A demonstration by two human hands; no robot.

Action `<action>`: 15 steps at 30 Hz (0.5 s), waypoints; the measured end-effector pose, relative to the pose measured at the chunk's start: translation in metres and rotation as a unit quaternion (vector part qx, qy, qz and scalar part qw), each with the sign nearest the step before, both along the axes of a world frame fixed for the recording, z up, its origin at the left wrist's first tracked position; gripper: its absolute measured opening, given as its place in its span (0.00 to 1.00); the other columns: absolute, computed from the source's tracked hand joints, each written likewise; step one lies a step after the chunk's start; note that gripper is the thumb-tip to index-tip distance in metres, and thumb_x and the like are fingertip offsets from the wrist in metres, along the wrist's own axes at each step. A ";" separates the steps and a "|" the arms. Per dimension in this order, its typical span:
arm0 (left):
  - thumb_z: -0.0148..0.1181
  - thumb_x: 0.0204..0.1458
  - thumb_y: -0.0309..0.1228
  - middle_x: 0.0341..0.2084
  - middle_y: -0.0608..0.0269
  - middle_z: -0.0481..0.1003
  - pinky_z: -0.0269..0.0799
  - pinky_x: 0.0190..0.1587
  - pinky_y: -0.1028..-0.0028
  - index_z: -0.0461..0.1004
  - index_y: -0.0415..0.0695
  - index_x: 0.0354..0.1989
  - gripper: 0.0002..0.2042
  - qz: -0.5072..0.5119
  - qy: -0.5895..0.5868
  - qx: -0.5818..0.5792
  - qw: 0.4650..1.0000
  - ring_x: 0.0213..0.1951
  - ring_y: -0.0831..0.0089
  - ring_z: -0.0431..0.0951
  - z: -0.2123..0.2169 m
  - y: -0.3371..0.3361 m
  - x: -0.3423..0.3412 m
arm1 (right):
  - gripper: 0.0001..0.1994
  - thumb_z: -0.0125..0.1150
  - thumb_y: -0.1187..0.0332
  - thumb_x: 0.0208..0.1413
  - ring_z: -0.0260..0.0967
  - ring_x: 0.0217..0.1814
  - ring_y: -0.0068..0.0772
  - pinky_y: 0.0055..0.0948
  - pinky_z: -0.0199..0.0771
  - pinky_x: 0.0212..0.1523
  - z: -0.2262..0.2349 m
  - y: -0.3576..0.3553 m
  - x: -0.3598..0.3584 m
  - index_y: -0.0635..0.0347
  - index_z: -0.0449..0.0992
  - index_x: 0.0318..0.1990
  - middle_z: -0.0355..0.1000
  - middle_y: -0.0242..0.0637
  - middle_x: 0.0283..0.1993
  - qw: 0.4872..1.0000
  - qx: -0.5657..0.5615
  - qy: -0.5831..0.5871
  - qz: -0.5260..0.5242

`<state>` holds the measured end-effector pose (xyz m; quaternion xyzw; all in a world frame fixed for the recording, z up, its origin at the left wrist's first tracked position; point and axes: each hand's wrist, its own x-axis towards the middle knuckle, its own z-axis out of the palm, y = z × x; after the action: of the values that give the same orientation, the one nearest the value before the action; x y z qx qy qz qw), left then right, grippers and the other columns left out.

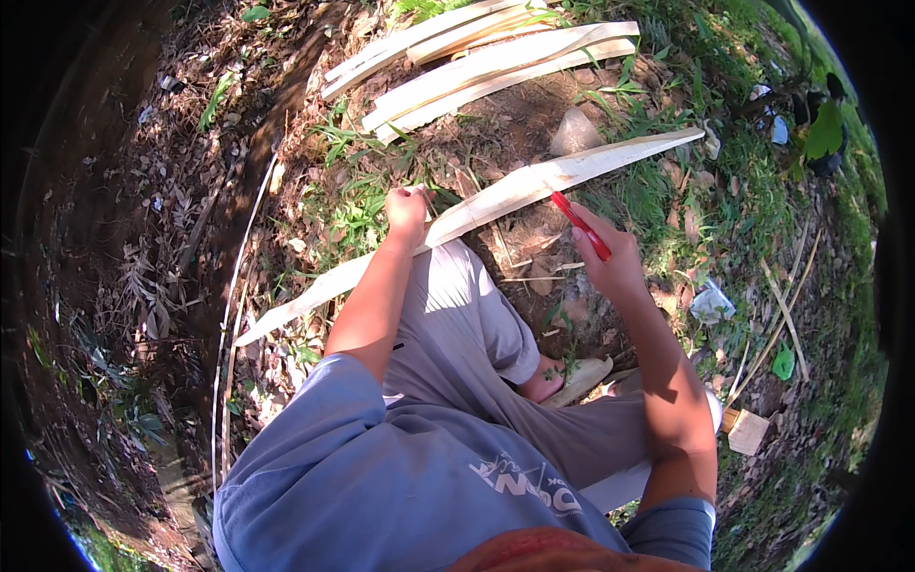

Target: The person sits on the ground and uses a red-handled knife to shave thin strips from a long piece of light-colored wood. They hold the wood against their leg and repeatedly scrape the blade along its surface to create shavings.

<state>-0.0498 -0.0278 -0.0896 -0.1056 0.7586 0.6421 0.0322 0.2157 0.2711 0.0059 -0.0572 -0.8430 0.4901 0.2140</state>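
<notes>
A long pale wooden plank (486, 203), tapered toward its ends, lies slantwise before me, its left part across my leg. My right hand (610, 257) is closed round a slim red tool (578, 225), whose kind I cannot make out. The tool's far end meets the plank's near edge, right of its middle. My left forearm crosses over the plank. Just beyond the plank's far edge, my left hand (407, 208) is closed in a fist, and whatever it may hold is hidden. A pale grey stone-like lump (576, 132) sits against the plank's far side.
Several more pale planks (500, 74) lie on the ground at the far side. Long thin strips (243, 276) lie to the left. On the right are crossed sticks (783, 305), a wooden block (748, 432) and a crumpled plastic wrapper (712, 302). Leaves and grass cover the ground.
</notes>
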 end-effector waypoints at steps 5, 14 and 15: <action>0.59 0.68 0.22 0.26 0.65 0.74 0.86 0.44 0.67 0.74 0.36 0.30 0.10 0.022 0.009 0.033 0.999 0.28 0.77 0.76 0.011 0.009 0.006 | 0.20 0.67 0.71 0.68 0.79 0.29 0.29 0.31 0.77 0.35 0.002 0.001 0.002 0.58 0.80 0.67 0.82 0.48 0.32 1.000 -0.007 -0.008 0.000; 0.55 0.70 0.19 0.28 0.66 0.72 0.91 0.51 0.62 0.75 0.35 0.33 0.10 0.090 0.030 0.148 0.984 0.26 0.77 0.71 0.005 -0.006 -0.005 | 0.20 0.65 0.70 0.71 0.70 0.31 0.18 0.25 0.74 0.36 0.001 -0.002 0.000 0.59 0.79 0.69 0.82 0.38 0.36 1.000 -0.012 -0.021 0.006; 0.55 0.70 0.19 0.28 0.66 0.72 0.91 0.51 0.62 0.75 0.35 0.33 0.10 0.103 0.031 0.172 0.979 0.27 0.77 0.72 0.007 -0.006 -0.007 | 0.21 0.65 0.69 0.72 0.68 0.31 0.16 0.24 0.73 0.35 0.001 0.000 0.000 0.59 0.79 0.69 0.82 0.35 0.35 1.000 -0.006 -0.017 0.009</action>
<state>-0.0564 -0.0338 -0.0826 -0.1559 0.6224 0.7660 -0.0396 0.2155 0.2706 0.0070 -0.0594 -0.8443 0.4956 0.1948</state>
